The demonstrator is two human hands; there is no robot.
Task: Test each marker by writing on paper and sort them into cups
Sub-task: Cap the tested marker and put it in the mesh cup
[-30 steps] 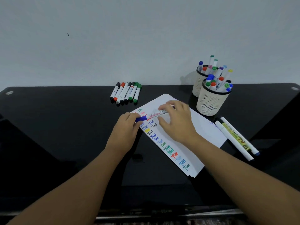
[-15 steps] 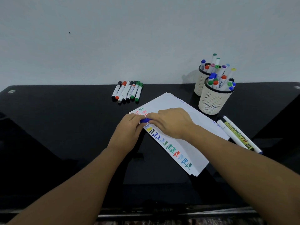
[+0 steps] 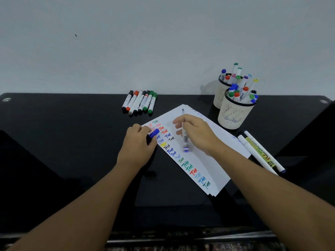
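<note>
- Left hand [image 3: 136,144] fingers curl round a blue cap [image 3: 154,133] at the paper's [image 3: 208,165] left edge.
- Right hand [image 3: 196,134] pinches the uncapped blue marker [image 3: 184,137] over the paper.
- Two cups [image 3: 233,113] crowd the paper's far-right corner; bare black worktop [image 3: 63,142] lies left.

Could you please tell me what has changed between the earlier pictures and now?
The blue cap has come off: the left hand holds it, while the right hand has drawn the uncapped white-barrelled blue marker rightward over the white paper sheets. Both cream mesh cups and the loose markers stayed put.
</note>
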